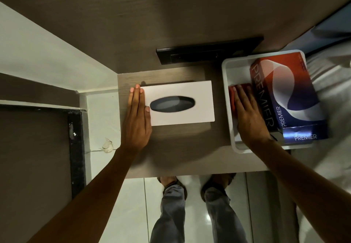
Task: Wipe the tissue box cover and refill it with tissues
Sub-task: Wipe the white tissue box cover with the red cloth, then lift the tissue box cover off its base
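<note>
Figure: Layout of the table (190, 147), seen from above.
The cover (180, 103) lies at the table's centre, its slot (172, 104) facing up. At 9 o'clock of the cover the left hand (137, 121) rests flat, fingers overlapping its left edge. At 3 o'clock stands a tray (227, 75), just beside the cover but apart from it. In the tray, a tissue box (292, 98) fills the right side and a cloth (239, 88) lies left of the box, under the right hand (248, 117). At 12 o'clock, behind the cover, a panel (209, 49) sits on the wall.
</note>
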Demonstrator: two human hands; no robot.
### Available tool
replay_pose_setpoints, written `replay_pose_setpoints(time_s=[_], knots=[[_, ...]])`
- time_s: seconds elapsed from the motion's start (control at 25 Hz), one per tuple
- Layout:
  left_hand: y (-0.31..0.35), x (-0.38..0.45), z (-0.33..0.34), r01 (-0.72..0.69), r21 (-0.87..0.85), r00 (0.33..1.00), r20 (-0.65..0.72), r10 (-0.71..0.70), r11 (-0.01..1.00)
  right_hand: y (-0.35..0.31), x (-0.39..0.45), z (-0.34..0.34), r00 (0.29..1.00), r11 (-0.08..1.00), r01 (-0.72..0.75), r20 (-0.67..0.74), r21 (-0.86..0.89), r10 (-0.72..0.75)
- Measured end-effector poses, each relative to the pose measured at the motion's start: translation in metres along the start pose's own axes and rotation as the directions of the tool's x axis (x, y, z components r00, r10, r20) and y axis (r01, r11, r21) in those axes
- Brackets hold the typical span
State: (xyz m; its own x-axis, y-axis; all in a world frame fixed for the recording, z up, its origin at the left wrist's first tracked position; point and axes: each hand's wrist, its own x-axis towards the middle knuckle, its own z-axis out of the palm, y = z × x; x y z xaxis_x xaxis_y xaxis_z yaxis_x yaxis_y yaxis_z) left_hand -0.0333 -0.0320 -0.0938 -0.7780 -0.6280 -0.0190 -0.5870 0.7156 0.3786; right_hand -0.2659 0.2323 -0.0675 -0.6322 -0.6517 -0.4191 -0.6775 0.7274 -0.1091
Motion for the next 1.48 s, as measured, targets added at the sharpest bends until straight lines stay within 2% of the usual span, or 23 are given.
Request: replay_pose_setpoints(time_s=[0.08, 0.16, 0.24, 0.32, 0.4, 0.44, 0.52, 0.6, 0.68, 0.8, 0.88, 0.96, 1.04, 1.16, 1.48], knots=[[0.001, 0.0, 0.0, 0.008, 0.009, 1.0, -0.009, -0.008, 1.0, -0.002, -0.001, -0.001, 0.999, 1.0, 0.005, 0.051, -0.02, -0.004], [0.003, 0.0, -0.001, 0.011, 0.019, 1.0, -0.009, -0.011, 1.0, -0.004, -0.002, -0.009, 0.993, 0.996, -0.007, 0.12, 0.089, -0.004], [0.004, 0.0, -0.002, 0.003, 0.003, 1.0, -0.006, -0.003, 1.0, -0.006, -0.005, -0.024, 0.988, 0.939, -0.098, 0.144, 0.33, 0.052], [0.006, 0.0, -0.005, 0.039, -0.052, 0.999, -0.016, -0.04, 0.998, -0.015, -0.011, -0.037, 0.986, 0.816, -0.163, 0.066, 0.555, 0.152], [0.01, 0.0, -0.01, 0.13, -0.099, 0.99, -0.047, -0.135, 0.987, -0.035, -0.018, -0.049, 0.973, 0.742, -0.094, -0.097, 0.664, 0.21], [0.013, -0.001, -0.013, 0.192, -0.136, 0.978, -0.058, -0.202, 0.972, -0.049, -0.019, -0.054, 0.968, 0.694, -0.064, -0.124, 0.717, 0.218], [0.022, 0.003, -0.021, 0.363, -0.303, 0.925, 0.009, -0.379, 0.881, -0.078, -0.013, -0.059, 0.975, 0.575, -0.079, -0.058, 0.814, 0.216], [0.032, 0.01, -0.027, 0.515, -0.399, 0.847, 0.099, -0.522, 0.759, -0.102, 0.0, -0.054, 0.976, 0.553, -0.142, 0.021, 0.821, 0.218], [0.041, 0.019, -0.031, 0.615, -0.423, 0.776, 0.174, -0.607, 0.665, -0.116, 0.014, -0.05, 0.957, 0.538, -0.224, 0.08, 0.813, 0.278], [0.04, 0.033, -0.033, 0.695, -0.381, 0.71, 0.23, -0.666, 0.61, -0.122, 0.03, -0.041, 0.915, 0.535, -0.337, 0.135, 0.775, 0.381], [0.036, 0.039, -0.035, 0.707, -0.361, 0.701, 0.239, -0.672, 0.608, -0.121, 0.037, -0.034, 0.89, 0.597, -0.423, 0.188, 0.682, 0.416], [0.035, 0.04, -0.035, 0.687, -0.341, 0.72, 0.21, -0.661, 0.641, -0.122, 0.041, -0.03, 0.875, 0.629, -0.461, 0.205, 0.626, 0.438], [0.036, 0.038, -0.035, 0.669, -0.324, 0.739, 0.188, -0.647, 0.669, -0.123, 0.044, -0.03, 0.86, 0.614, -0.48, 0.198, 0.627, 0.47], [0.035, 0.039, -0.035, 0.687, -0.316, 0.721, 0.184, -0.668, 0.655, -0.126, 0.045, -0.029, 0.843, 0.607, -0.504, 0.197, 0.614, 0.5], [0.036, 0.041, -0.036, 0.712, -0.32, 0.694, 0.183, -0.696, 0.625, -0.129, 0.044, -0.036, 0.854, 0.623, -0.486, 0.181, 0.613, 0.489]])
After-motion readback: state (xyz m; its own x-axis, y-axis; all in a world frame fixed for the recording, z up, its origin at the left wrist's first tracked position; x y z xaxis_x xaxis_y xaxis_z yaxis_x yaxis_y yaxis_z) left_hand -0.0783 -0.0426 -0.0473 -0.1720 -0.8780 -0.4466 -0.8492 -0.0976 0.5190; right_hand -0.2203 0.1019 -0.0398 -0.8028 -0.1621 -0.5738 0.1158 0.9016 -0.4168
